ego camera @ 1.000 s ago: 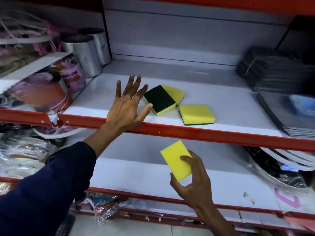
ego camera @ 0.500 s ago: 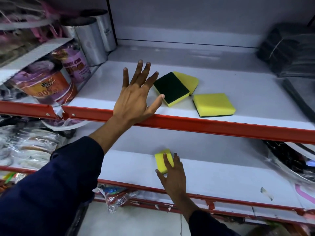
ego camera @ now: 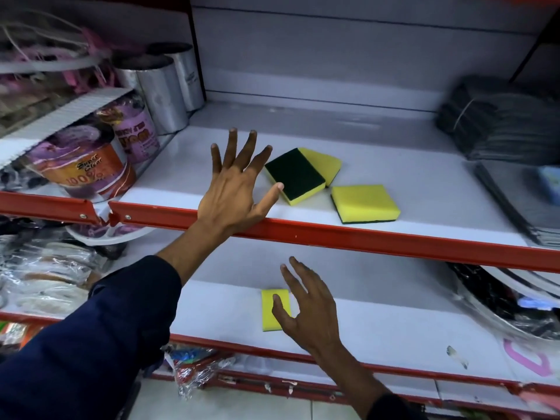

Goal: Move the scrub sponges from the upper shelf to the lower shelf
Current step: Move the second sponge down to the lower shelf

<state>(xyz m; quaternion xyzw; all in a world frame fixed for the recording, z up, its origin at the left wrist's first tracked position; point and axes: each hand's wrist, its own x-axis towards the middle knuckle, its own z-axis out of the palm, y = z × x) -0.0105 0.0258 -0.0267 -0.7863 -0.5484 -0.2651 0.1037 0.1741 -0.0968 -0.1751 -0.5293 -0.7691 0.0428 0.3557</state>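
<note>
Grip, both hands: wide, holding nothing. Left hand (ego camera: pixel 235 189) fingers splayed over the upper shelf (ego camera: pixel 394 177), thumb tip beside the dark-faced sponge (ego camera: pixel 294 174). Right hand (ego camera: pixel 306 310) open above the lower shelf (ego camera: pixel 394 322), thumb overlapping a flat yellow sponge (ego camera: pixel 271 316) lying there. Upper shelf, smooth white panel, red metal lip: three rectangular foam sponges; dark scouring face up, overlapping a second yellow sponge (ego camera: pixel 322 162); third sponge (ego camera: pixel 365 203), yellow up, dark layer beneath, just apart.
</note>
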